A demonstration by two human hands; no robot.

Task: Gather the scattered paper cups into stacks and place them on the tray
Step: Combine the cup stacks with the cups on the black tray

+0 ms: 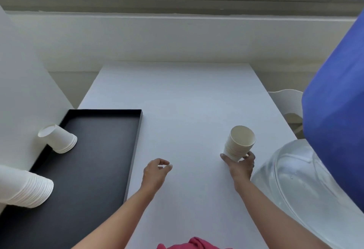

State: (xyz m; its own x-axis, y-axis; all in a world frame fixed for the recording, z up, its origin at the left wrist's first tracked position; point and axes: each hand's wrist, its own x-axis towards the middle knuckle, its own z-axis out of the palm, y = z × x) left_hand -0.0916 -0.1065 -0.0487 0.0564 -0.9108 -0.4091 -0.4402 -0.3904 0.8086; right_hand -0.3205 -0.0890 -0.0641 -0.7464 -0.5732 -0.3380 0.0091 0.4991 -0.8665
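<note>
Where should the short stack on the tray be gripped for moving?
Probably round its side wall, just above the nested rims, coming from the right: the short stack stands base-up on the tray, and a white panel closes off its left side.

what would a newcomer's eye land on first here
The black tray at left stands out most against the white; it holds a far stack and a taller near stack of white cups. At right, the right hand grips a third stack, mouth up, beside a big clear water bottle.
</note>
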